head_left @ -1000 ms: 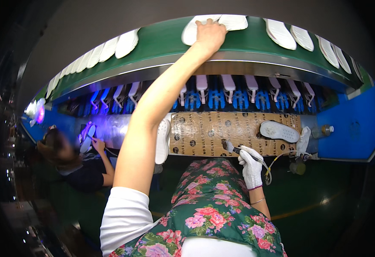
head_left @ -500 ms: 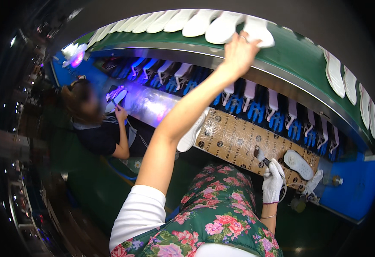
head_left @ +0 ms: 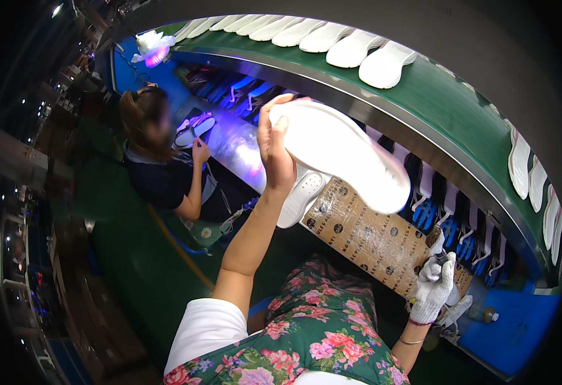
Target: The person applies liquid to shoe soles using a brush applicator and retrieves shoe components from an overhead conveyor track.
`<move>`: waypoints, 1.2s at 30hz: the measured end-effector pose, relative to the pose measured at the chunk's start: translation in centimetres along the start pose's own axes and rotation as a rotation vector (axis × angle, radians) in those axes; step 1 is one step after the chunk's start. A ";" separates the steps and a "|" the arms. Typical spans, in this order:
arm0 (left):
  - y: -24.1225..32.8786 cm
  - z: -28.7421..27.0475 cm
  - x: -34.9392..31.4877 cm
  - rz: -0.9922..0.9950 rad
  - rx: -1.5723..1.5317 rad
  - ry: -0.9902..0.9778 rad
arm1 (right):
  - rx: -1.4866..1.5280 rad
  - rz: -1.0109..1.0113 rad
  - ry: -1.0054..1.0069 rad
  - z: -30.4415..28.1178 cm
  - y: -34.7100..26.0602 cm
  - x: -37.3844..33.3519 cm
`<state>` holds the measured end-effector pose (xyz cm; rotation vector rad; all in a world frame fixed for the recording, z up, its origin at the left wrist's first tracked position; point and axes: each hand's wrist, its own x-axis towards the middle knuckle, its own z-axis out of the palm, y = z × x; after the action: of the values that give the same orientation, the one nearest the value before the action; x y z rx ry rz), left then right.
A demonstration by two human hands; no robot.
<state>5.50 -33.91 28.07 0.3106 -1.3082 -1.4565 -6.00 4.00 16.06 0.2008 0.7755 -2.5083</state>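
My bare left hand (head_left: 277, 151) is closed round the heel end of a white shoe sole (head_left: 342, 151), holding it tilted above the bench. In a white knitted glove, my right hand (head_left: 432, 289) grips a brush (head_left: 436, 244), bristles upward, over the right end of a bench top wrapped in printed brown paper (head_left: 364, 231). Another white sole (head_left: 301, 199) with small holes lies at the left end of that top, partly under the held one. Behind my glove, the things at the bench's right end are mostly hidden.
A green conveyor belt (head_left: 448, 106) carrying a row of white soles (head_left: 387, 64) curves across the far side. Below it hang pale straps (head_left: 425, 183) over blue holders. At left sits a co-worker (head_left: 159, 154) holding a shoe. A small bottle (head_left: 489, 314) stands at the right.
My left hand has taken a white sole off the belt and brought it down over the bench. My right hand has moved right and up with the brush. The view has shifted.
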 end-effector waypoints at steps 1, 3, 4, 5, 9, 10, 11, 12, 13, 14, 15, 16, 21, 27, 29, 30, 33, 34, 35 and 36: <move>-1.0 -1.2 -0.3 -0.108 -0.005 -0.021 | -0.042 -0.009 -0.014 0.9 0.0 -0.1; -4.4 -2.2 -1.6 -0.322 -0.106 -0.228 | -0.147 -0.005 -0.073 2.5 0.3 -0.2; -6.0 -2.1 -2.9 -0.472 -0.132 -0.322 | -0.220 -0.005 -0.055 4.0 0.9 -0.7; -7.4 -1.9 -4.6 -0.684 -0.146 -0.350 | -0.294 -0.007 -0.031 6.0 1.8 -1.4; -11.3 -0.6 -11.5 -1.279 -0.261 -0.414 | -0.472 0.118 -0.106 10.0 4.8 -2.4; -11.7 -0.6 -13.4 -1.358 -0.352 -0.354 | -0.504 0.131 -0.148 10.4 5.2 -2.3; -11.9 -0.7 -15.2 -1.432 -0.438 -0.289 | -0.536 0.145 -0.196 10.4 5.5 -1.9; -11.7 -1.1 -16.6 -1.318 -0.567 -0.341 | -0.572 0.127 -0.208 10.2 5.9 -1.5; -11.5 -1.2 -17.9 -1.300 -0.507 -0.388 | -0.635 0.095 -0.232 10.2 5.8 -1.2; -10.1 -1.6 -19.1 -1.437 -0.626 -0.326 | -0.662 0.078 -0.239 10.1 5.7 -0.9; -9.0 -2.2 -20.2 -1.571 -0.745 -0.253 | -0.694 0.062 -0.246 9.8 5.4 -0.8; -8.9 -2.2 -20.3 -1.585 -0.827 -0.345 | -0.728 0.094 -0.189 9.6 5.2 -0.8; -8.2 0.2 -19.0 -1.447 -0.859 -0.503 | -0.872 -0.099 -0.272 10.3 4.4 -0.6; -6.4 5.2 -18.2 -1.273 -1.081 -0.365 | -1.269 -0.789 -0.496 11.3 3.4 1.2; -6.7 5.6 -19.1 -1.195 -1.152 -0.430 | -1.324 -0.903 -0.476 11.3 3.5 1.6; -6.5 6.2 -19.6 -1.200 -0.833 -0.369 | -1.299 -0.867 -0.467 11.0 3.7 1.5; -6.6 5.9 -20.4 -1.107 -0.569 -0.526 | -1.553 -0.895 -0.584 10.6 3.1 0.6; -6.8 5.6 -20.5 -1.124 -0.576 -0.516 | -1.475 -0.769 -0.559 9.0 4.8 0.4; -7.3 5.3 -20.7 -1.141 -0.584 -0.507 | -1.477 -0.885 -0.599 9.0 5.6 0.5; -7.7 4.9 -20.5 -1.193 -0.571 -0.418 | -1.473 -0.867 -0.654 9.1 5.9 0.2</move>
<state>5.13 -16.17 14.38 0.4420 -0.9248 -2.9456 -3.17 -5.40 20.67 -1.5853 2.3558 -1.6253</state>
